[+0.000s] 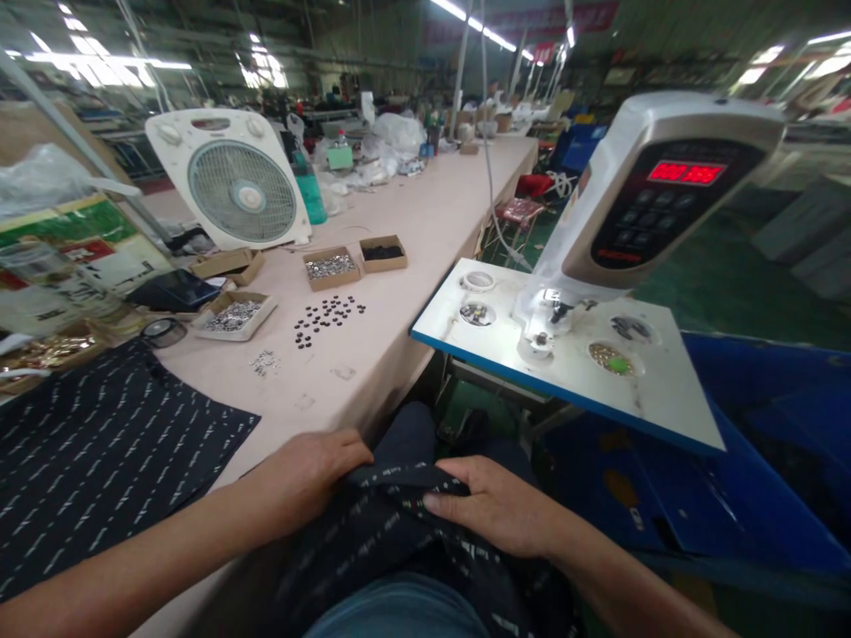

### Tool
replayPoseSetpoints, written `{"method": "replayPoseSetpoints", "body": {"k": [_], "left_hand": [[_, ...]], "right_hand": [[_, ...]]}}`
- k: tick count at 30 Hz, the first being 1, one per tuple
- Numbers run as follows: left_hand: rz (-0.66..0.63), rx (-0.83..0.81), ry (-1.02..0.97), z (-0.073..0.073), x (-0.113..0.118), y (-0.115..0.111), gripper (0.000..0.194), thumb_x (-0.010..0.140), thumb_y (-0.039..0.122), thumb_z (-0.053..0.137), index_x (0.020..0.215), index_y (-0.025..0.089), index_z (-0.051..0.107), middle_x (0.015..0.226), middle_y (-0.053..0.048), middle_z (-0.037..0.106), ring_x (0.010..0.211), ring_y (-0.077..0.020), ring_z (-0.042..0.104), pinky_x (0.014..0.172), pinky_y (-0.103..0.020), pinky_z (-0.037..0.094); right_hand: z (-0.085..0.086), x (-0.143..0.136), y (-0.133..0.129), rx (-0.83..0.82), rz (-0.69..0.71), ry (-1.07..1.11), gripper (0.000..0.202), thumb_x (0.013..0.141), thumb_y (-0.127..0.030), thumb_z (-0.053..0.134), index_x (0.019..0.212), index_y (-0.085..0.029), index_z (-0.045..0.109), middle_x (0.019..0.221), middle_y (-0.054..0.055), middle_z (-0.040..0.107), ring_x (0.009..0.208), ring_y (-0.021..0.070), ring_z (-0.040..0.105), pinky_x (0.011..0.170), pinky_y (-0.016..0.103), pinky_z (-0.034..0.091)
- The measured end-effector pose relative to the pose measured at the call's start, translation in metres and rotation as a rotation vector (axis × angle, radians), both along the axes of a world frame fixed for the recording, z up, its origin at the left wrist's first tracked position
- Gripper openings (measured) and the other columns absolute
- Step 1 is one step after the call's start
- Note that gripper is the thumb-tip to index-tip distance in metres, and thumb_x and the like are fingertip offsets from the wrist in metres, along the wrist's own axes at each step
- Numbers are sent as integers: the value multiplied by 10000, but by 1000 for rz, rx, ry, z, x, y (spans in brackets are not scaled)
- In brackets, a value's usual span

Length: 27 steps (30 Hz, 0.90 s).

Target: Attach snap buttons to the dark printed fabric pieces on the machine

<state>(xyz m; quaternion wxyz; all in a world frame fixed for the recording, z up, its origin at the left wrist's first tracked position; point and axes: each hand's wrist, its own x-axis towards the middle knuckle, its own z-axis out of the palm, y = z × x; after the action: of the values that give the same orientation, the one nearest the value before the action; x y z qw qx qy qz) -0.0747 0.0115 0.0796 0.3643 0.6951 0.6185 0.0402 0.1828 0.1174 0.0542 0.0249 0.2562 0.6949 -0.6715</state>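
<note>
A dark garment with rows of white lettering [372, 523] lies over my lap. My left hand [309, 474] grips its upper edge, fingers curled over the cloth. On the other side, my right hand [495, 505] pinches a folded part of the same edge between thumb and fingers. More of the same patterned cloth [120, 443] is spread on the table at the left. Ahead on the right stands a snap-fastening machine [638, 195] with a lit red display, its head above a white worktop [479, 341]. The garment is apart from the machine.
The long table [372, 354] carries loose black snap parts [325, 319], small silver pieces [264, 361] and cardboard boxes of metal parts [331, 268]. A white box fan [243, 199] stands behind them. Round wells [615, 359] in the worktop hold fasteners. Blue bins [771, 443] sit at the right.
</note>
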Motion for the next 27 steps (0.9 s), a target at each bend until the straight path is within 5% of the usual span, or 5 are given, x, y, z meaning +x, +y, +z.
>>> {"method": "replayPoseSetpoints", "body": {"k": [5,16,20,23,27], "left_hand": [[-17,286,157,7,5,33,474,727,-6,476,1111,204,657,1157,-82,689,1096,-261,619,982,-423,472],[185,-242,-611,-2,28,10,530,705,377,825,1163,202,624,1093,-22,718,975,-227,655,830,-282,513],[40,-78,-71,-10,10,14,98,800,174,628,892,206,634,819,10,703,761,-183,652,662,-250,436],[-69,158,327,-4,-5,20,164,821,103,532,896,210,632,827,-25,688,773,-202,650,680,-280,421],[-63,156,171,6,-4,21,316,751,265,740,1047,236,634,1043,-23,658,946,-224,629,785,-293,459]], "right_hand": [[-17,-15,-5,-171,-154,102,400,882,-535,649,858,-137,687,726,-20,592,678,134,495,660,240,377],[-11,-15,2,-291,-288,134,350,854,-490,707,947,-153,729,788,-2,676,738,157,593,728,256,454],[-7,-15,3,-112,-222,2,273,858,-422,699,810,-153,679,688,-27,603,626,120,517,580,217,374],[-10,-17,2,-47,-184,-26,254,874,-409,668,837,-158,676,695,-23,605,617,123,523,548,214,355],[-12,-20,2,104,-229,31,200,863,-348,668,826,-152,684,788,-4,630,710,137,563,612,217,388]]}}
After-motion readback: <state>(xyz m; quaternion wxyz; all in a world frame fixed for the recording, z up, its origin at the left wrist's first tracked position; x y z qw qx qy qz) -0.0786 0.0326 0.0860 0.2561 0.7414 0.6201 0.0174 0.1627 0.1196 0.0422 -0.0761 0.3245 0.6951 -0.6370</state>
